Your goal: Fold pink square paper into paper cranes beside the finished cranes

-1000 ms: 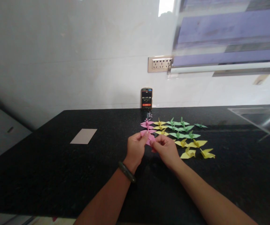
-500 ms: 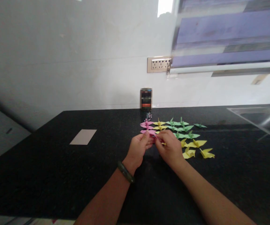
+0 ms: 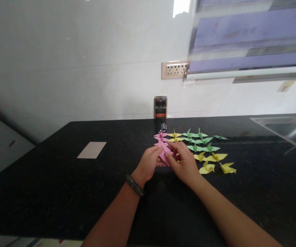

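A piece of folded pink origami paper [image 3: 165, 155] is held between my two hands above the dark counter. My left hand [image 3: 150, 161] grips its left side, thumb on top and fingers beneath. On the paper's right side, my right hand [image 3: 185, 159] pinches it with thumb and fingers. Just beyond lie finished pink paper cranes [image 3: 160, 136], partly covered by the held paper. Yellow cranes [image 3: 175, 134] stand beside them, and green cranes [image 3: 200, 140] sit farther right. More yellow cranes [image 3: 216, 157] lie to the right of my right hand, some partly hidden behind it.
A pale square stack of paper [image 3: 92, 150] lies on the black counter [image 3: 47, 185] at left. Against the wall leans a phone-like device [image 3: 160, 108], its screen blurred. A sink [image 3: 292, 132] is set in at right. A socket panel [image 3: 175, 70] is on the wall.
The pink paper has turned from edge-on to show its broad face. My right hand's fingers have shifted from a tight pinch to a looser hold along its right side.
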The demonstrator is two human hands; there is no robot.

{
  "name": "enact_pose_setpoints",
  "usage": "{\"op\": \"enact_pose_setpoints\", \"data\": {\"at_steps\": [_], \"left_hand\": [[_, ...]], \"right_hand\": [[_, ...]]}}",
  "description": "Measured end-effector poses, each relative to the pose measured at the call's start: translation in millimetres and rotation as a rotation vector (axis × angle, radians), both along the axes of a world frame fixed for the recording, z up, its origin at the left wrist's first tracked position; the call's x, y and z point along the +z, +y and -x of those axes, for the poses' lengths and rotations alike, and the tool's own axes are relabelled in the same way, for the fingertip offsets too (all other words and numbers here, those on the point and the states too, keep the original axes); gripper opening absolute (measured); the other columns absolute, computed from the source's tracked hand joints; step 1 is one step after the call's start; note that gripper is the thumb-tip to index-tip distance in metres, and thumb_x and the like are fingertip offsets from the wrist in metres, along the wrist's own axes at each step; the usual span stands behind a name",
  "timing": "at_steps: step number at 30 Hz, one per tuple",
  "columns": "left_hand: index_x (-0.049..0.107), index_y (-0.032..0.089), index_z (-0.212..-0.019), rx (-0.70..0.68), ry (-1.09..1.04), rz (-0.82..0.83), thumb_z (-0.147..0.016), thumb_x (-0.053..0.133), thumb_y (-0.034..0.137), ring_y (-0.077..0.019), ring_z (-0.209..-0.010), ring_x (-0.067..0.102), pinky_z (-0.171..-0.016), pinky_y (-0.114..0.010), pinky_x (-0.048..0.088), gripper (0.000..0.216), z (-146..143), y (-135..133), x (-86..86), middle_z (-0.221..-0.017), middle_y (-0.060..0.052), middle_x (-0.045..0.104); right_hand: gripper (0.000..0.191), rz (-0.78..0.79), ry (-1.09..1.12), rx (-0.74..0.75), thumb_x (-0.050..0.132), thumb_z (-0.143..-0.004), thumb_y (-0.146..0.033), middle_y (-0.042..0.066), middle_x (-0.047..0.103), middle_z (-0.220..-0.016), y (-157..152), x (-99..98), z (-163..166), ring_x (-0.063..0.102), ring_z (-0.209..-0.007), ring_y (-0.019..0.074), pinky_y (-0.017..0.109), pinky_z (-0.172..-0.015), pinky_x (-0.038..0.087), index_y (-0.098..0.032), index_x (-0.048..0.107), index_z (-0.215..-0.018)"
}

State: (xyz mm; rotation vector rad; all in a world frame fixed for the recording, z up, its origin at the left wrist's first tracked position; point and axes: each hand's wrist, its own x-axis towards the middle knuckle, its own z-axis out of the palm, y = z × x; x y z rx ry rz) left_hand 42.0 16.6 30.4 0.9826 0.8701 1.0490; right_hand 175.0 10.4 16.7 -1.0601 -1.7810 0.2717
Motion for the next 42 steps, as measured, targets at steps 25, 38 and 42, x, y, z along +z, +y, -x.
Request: {"op": "enact_pose_setpoints", "data": {"at_steps": [25, 38, 42], "left_hand": [[0.061, 0.014, -0.094, -0.044, -0.008, -0.097, -0.073, 0.053, 0.051, -0.0146, -0.063, 0.06, -0.064, -0.028, 0.047, 0.044, -8.3, 0.8, -9.8, -0.074, -0.006, 0.065], [0.063, 0.009, -0.087, 0.037, -0.02, -0.119, -0.072, 0.061, 0.033, -0.0123, -0.06, 0.059, -0.063, -0.027, 0.049, 0.029, -15.2, -2.2, -11.2, -0.075, -0.006, 0.065], [0.063, 0.01, -0.091, 0.109, 0.067, -0.213, -0.076, 0.055, 0.038, -0.0147, -0.067, 0.061, -0.068, -0.029, 0.05, 0.033, -16.7, -0.3, -14.3, -0.08, -0.007, 0.066]], "right_hand": [[0.015, 0.187, 0.26, -0.07, 0.053, -0.077, -0.03, 0.001, 0.055, -0.064, 4.5, -0.2, -4.2, 0.051, -0.06, 0.0135, 0.025, -0.058, 0.041, -0.018, 0.059, -0.069], [0.027, -0.227, -0.226, -0.241, 0.048, -0.082, -0.021, 0.014, 0.051, -0.111, 12.6, -3.3, -10.3, 0.052, -0.089, 0.0219, 0.036, -0.074, 0.047, -0.019, 0.061, -0.105], [0.027, -0.28, -0.352, -0.296, 0.048, -0.082, -0.02, 0.014, 0.05, -0.118, 13.5, -3.1, -9.9, 0.048, -0.1, 0.0271, 0.041, -0.079, 0.045, -0.02, 0.061, -0.105]]}}
